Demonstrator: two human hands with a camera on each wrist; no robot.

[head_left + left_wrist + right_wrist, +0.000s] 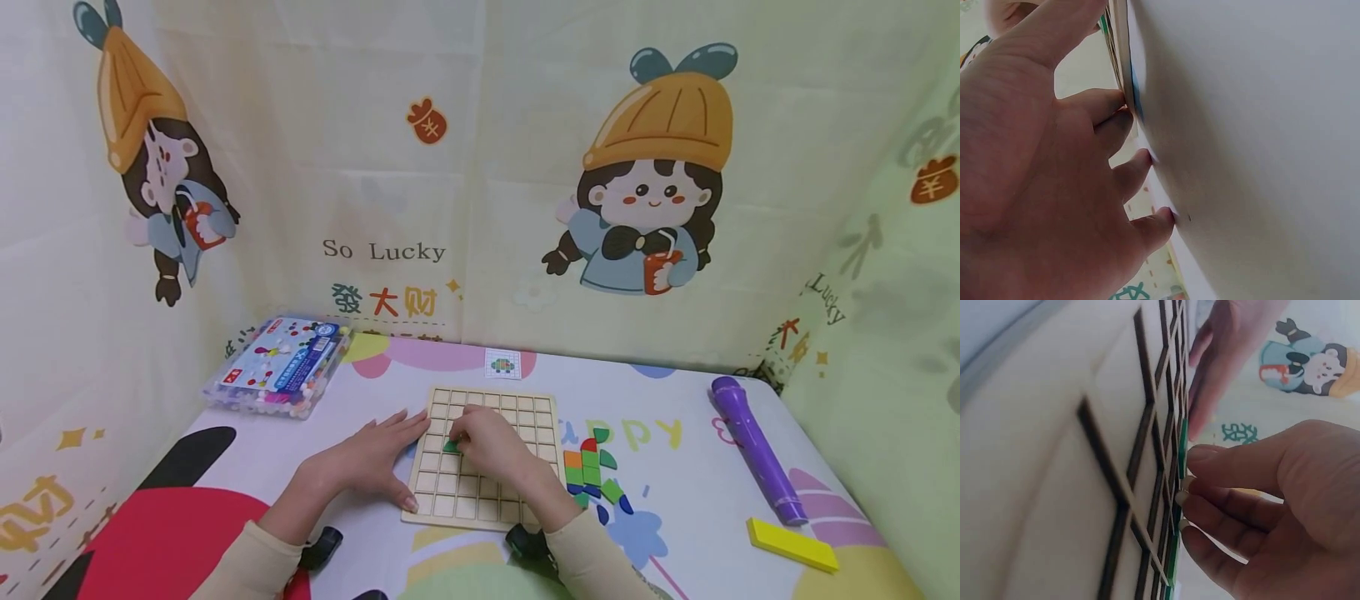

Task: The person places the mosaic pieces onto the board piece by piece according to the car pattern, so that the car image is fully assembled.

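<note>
Both hands are on the board [517,417] — my left hand [371,465] lies flat, fingers straight, steadying its left edge, while my right hand [487,442] curls its fingertips [1186,499] onto a green piece [451,447] in the grid. Loose pieces [596,477] sit just right of it, on a printed mat [675,533] with cartoon curtains around.

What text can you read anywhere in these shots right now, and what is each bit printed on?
"So Lucky": on the back curtain.
"发大财": on the same curtain, just below.
"Lucky", partly cut off: on the right curtain.
"PPY", the rest hidden: on the table cover.
Print on the plastic box: too small to read.
Card beyond the wooden grid board: a picture, no legible words.
</note>
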